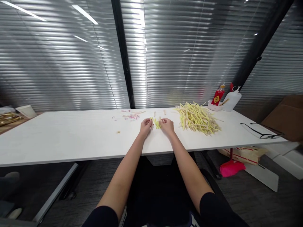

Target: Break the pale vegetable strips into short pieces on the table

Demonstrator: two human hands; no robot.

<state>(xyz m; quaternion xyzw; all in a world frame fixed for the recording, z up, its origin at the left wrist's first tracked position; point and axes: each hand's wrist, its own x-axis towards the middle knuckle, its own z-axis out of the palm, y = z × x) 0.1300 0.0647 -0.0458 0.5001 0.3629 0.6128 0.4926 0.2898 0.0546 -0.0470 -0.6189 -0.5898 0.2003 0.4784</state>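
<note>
Near the middle of the table, my left hand (146, 126) is closed in a pinch at a small yellow piece. My right hand (167, 125) is also closed, its fingertips on a pale yellow strand. Between the two hands lies a small bunch of yellow pieces (157, 123), possibly cut or bent from the same strands. To the right of my right hand is a loose pile of long pale yellow strands (197, 118). Left of my left hand, small pink loops and scraps (133, 116) are scattered. My fingertips are too small here to show their grip exactly.
A red bottle (218, 96) stands in a pink bowl (214, 106) beside a white squeeze bottle (232, 100). Glasses (266, 135) lie at the table's right end. A white cup (26, 111) is at far left. Window blinds (94, 63) rise behind the white table (71, 135).
</note>
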